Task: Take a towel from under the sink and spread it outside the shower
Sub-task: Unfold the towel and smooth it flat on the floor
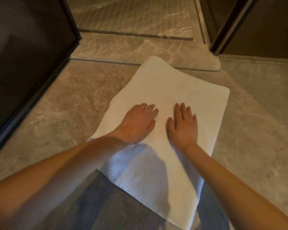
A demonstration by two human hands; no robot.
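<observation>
Both hands, left hand and right hand, are lying flat with fingers straight on the white towel covering the marble floor.

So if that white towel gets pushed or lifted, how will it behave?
Probably floppy: the towel lies limp with a wavy far edge. Likely to slide and bunch on the glossy floor unless the left hand and right hand, both flat, press evenly.

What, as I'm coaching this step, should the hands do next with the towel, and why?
Probably sweep both palms outward to flatten it: the left hand and right hand rest flat, side by side, on the towel, whose far corner looks curled by the shower threshold.
</observation>
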